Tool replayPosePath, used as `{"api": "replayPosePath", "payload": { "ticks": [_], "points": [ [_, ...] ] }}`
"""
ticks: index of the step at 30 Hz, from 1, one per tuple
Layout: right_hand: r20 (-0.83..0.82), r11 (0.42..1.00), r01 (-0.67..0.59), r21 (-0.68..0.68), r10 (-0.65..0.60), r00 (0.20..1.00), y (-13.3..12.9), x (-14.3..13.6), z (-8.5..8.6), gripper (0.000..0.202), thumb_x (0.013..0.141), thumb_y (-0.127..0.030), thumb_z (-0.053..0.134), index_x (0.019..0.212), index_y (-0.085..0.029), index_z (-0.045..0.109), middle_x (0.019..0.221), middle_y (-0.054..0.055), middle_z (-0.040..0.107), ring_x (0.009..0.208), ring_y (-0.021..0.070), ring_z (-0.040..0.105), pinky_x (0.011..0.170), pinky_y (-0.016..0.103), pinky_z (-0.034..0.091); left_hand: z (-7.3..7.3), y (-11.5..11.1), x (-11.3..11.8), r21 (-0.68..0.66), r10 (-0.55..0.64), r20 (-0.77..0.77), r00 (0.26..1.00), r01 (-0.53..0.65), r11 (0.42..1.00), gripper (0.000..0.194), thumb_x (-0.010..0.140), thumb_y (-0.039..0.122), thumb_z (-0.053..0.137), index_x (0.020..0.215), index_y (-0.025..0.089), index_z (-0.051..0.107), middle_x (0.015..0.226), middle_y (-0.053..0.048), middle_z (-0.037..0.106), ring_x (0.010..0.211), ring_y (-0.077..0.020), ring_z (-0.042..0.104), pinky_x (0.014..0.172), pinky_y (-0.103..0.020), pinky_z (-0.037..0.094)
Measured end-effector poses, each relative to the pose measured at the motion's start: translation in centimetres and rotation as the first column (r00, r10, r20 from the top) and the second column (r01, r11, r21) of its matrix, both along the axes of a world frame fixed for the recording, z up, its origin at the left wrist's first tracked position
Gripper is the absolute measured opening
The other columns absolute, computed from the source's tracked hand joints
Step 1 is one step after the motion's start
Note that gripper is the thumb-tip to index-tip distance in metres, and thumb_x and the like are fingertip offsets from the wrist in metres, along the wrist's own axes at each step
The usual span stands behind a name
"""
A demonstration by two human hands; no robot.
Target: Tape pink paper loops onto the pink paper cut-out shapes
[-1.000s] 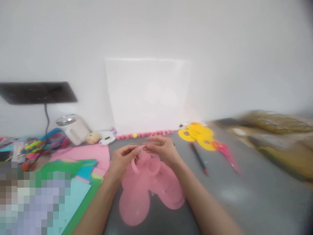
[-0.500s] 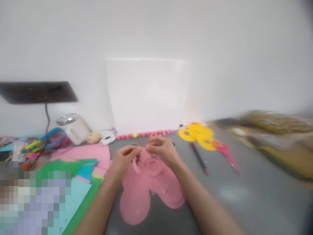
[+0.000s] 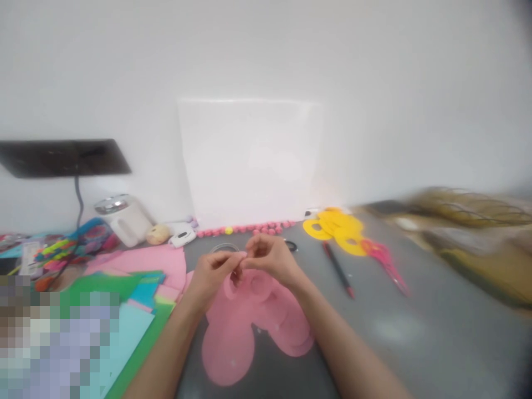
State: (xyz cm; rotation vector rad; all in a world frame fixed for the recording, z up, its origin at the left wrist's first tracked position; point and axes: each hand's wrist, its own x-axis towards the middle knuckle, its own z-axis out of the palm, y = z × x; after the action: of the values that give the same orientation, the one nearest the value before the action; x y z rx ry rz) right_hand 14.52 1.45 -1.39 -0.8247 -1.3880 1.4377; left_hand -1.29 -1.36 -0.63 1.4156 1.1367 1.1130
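Note:
My left hand (image 3: 216,272) pinches a small pink paper piece (image 3: 243,256) between thumb and fingertips. On its other side my right hand (image 3: 272,259) closes thumb and fingers on the same piece, so the fingertips of both hands meet. Part of the piece is hidden behind the fingers. Directly below the hands lie several overlapping pink paper petals (image 3: 228,354), rounded at their ends. A small pink paper ring (image 3: 258,286) shows among them, under my right hand. A clear round ring (image 3: 224,247) sits behind my left hand.
Yellow paper cutouts (image 3: 338,226), a dark pen (image 3: 338,270) and pink scissors (image 3: 386,265) lie to the right. Coloured paper sheets (image 3: 137,327) cover the left. Along the wall run small pink pieces (image 3: 249,228), beside a white appliance (image 3: 127,221). A dark screen (image 3: 66,157) stands far left.
My right hand has lowered slightly and moved left until its fingertips meet my left hand's. The pink strip that hung as a curve from my left fingers is now mostly hidden.

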Motion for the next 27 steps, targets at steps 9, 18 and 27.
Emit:
{"api": "replayPosePath", "payload": {
  "ticks": [9,18,27],
  "points": [
    [0.033,0.992,-0.118,0.054,0.116,0.993,-0.10,0.24,0.02,0.038,0.052,-0.030,0.081,0.078,-0.017,0.056,0.060,-0.004,0.056,0.056,0.0106,0.056,0.057,0.025,0.046,0.35,-0.21,-0.02,-0.028,-0.068,-0.057,0.996,0.066,0.997,0.032,0.078,0.037,0.058,0.053,0.017,0.061,0.048,-0.001,0.057,0.049,-0.0132,0.052,0.052,-0.024,0.043],
    [0.067,0.970,-0.241,0.040,0.238,0.969,-0.50,-0.02,0.03,0.047,0.045,-0.030,0.083,0.081,-0.019,0.055,0.057,-0.008,0.047,0.052,0.0087,0.048,0.054,0.024,0.042,-0.07,-0.20,-0.31,-0.093,-0.169,-0.069,0.983,0.162,0.982,0.034,0.074,0.040,0.061,0.049,0.017,0.060,0.049,-0.001,0.056,0.049,-0.0131,0.051,0.050,-0.024,0.040],
    [0.093,0.967,-0.237,0.095,0.228,0.969,-0.81,-0.35,0.07,0.050,0.046,-0.025,0.084,0.086,-0.021,0.055,0.064,-0.006,0.053,0.059,0.0113,0.055,0.055,0.024,0.046,-0.43,-0.23,-0.12,-0.197,-0.171,0.062,0.983,0.180,0.964,0.035,0.073,0.040,0.064,0.050,0.015,0.055,0.044,0.002,0.050,0.042,-0.0086,0.044,0.043,-0.021,0.034]
  ]
}}
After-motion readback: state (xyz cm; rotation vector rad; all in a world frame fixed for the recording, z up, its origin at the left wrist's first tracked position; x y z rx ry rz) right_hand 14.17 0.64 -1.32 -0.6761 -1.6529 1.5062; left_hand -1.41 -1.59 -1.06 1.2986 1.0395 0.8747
